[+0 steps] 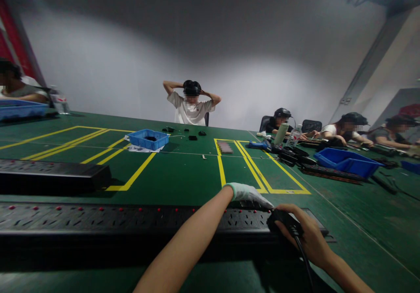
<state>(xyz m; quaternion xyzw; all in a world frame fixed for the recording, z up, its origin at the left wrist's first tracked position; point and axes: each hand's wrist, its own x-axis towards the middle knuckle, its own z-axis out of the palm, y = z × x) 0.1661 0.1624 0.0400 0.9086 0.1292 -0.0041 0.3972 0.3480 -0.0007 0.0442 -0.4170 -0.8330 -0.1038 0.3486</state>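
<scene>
A long black power strip with rows of sockets and small red parts lies across the table in front of me. My left hand, in a white glove with a pale green cuff, reaches over it and rests along its far edge near the right end. Its fingers look stretched out, with the tips partly hidden. My bare right hand is closed around a black plug, held against the top of the strip. From the plug a black cord hangs towards me.
Another black strip lies at the left. A small blue bin stands beyond it on paper. Right of centre are a phone-like object, a blue-handled tool, bottles and a blue tray. Several people sit around the green table.
</scene>
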